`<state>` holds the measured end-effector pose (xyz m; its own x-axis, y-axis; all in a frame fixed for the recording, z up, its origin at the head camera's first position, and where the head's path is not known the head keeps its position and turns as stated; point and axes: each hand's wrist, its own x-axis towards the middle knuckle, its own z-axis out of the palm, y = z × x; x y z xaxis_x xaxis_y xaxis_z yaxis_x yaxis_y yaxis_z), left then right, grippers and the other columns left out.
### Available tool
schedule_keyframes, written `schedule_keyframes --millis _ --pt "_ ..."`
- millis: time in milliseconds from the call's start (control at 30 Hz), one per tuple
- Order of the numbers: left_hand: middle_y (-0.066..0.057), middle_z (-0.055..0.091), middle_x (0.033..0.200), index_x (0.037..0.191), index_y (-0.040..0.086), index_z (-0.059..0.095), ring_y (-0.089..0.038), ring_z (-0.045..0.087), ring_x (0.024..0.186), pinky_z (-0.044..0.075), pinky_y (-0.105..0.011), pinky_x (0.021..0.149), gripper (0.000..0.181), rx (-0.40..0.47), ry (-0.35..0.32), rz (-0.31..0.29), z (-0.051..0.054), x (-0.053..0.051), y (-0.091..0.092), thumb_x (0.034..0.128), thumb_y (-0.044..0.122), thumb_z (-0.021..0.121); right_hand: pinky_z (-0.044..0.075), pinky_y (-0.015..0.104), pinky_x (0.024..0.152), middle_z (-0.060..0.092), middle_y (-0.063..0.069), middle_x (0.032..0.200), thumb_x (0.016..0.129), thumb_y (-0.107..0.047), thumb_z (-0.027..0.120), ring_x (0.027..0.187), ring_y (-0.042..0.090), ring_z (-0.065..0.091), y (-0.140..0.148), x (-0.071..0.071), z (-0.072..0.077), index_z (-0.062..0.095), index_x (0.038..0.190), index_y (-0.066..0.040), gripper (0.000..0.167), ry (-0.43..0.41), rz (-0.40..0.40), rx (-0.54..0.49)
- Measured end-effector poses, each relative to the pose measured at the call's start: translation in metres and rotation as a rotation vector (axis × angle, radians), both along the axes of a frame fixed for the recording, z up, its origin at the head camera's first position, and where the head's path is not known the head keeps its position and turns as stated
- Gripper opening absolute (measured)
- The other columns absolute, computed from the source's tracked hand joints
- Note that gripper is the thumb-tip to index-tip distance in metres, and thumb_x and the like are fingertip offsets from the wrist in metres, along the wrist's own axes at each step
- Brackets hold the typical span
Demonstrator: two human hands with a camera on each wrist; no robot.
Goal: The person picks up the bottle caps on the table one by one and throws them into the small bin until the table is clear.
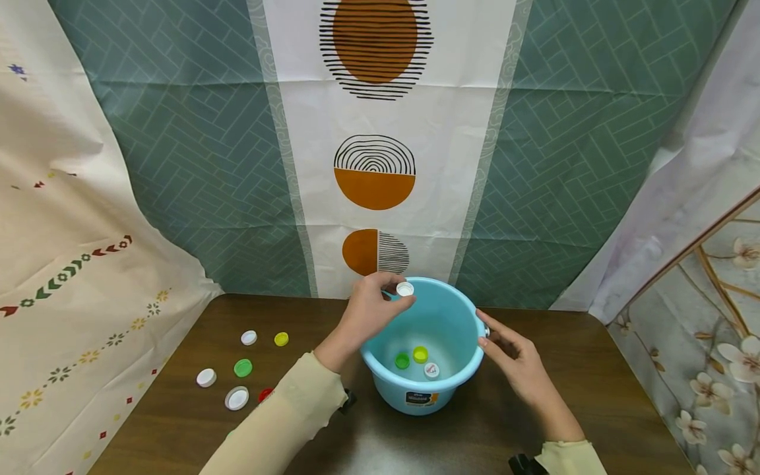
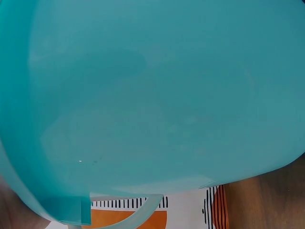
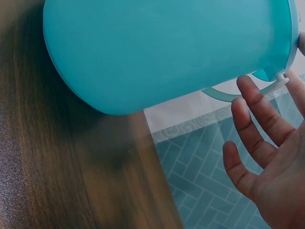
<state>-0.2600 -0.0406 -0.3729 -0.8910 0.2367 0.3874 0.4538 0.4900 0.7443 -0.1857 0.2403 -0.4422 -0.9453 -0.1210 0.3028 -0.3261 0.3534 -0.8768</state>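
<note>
In the head view my left hand (image 1: 371, 313) pinches a white bottle cap (image 1: 405, 289) between thumb and fingers, over the far left rim of a light blue bucket (image 1: 424, 398). Inside the bucket lie a green cap (image 1: 402, 360), a yellow cap (image 1: 420, 354) and a white cap (image 1: 431, 371) with a printed top. My right hand (image 1: 522, 366) touches the bucket's right rim with thumb and forefinger, around the handle joint. Its other fingers (image 3: 255, 136) are loosely extended beside the bucket wall in the right wrist view. The bucket wall (image 2: 157, 105) fills most of the left wrist view.
On the brown table (image 1: 564, 382), left of the bucket, lie several loose caps, among them a green cap (image 1: 243, 368), a yellow cap (image 1: 282, 339) and a red cap (image 1: 265, 394) partly behind my left sleeve. A patterned curtain (image 1: 380, 119) hangs behind the table.
</note>
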Motion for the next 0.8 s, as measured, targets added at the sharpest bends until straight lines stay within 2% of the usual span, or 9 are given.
schedule_keyframes --millis 267,467,567,700,800 --pt "0.006 0.066 0.096 0.104 0.015 0.068 -0.009 0.06 0.084 0.053 -0.021 0.071 0.031 -0.01 0.006 -0.002 0.001 0.0 0.001 0.0775 0.029 0.075 0.053 0.029 0.075 0.066 0.006 0.1 0.093 -0.021 0.057 0.086 0.012 0.062 -0.001 0.001 0.001 0.045 0.139 -0.027 0.048 -0.008 0.001 -0.003" --pt "0.001 0.066 0.105 0.112 0.015 0.067 -0.015 0.062 0.089 0.053 -0.026 0.075 0.039 -0.037 0.002 0.01 0.001 0.0 0.001 0.078 0.032 0.074 0.053 0.028 0.075 0.066 0.007 0.101 0.093 -0.019 0.057 0.087 0.012 0.062 -0.001 0.001 0.001 0.044 0.14 -0.025 0.049 0.002 0.01 -0.005" --pt "0.002 0.065 0.107 0.112 0.016 0.067 -0.011 0.06 0.09 0.053 -0.027 0.076 0.04 -0.05 0.011 0.022 0.001 0.0 0.0 0.0776 0.034 0.074 0.053 0.029 0.075 0.066 0.01 0.1 0.093 -0.018 0.057 0.086 0.012 0.062 -0.004 0.005 0.01 0.044 0.14 -0.022 0.048 -0.002 0.011 0.0" --pt "0.0 0.065 0.108 0.111 0.015 0.067 -0.015 0.06 0.094 0.054 -0.034 0.079 0.038 -0.026 0.027 0.012 0.002 0.002 0.001 0.0776 0.031 0.075 0.053 0.029 0.075 0.065 0.017 0.099 0.093 -0.018 0.058 0.084 0.01 0.062 -0.009 0.012 0.022 0.045 0.14 -0.017 0.048 -0.009 0.01 0.0" --pt "0.0 0.065 0.107 0.109 0.015 0.067 -0.015 0.06 0.094 0.054 -0.035 0.08 0.036 -0.011 0.036 0.01 0.003 0.003 0.0 0.0775 0.03 0.075 0.052 0.028 0.074 0.065 0.019 0.099 0.093 -0.017 0.058 0.084 0.01 0.062 -0.007 0.009 0.017 0.045 0.14 -0.017 0.049 -0.008 0.01 -0.002"
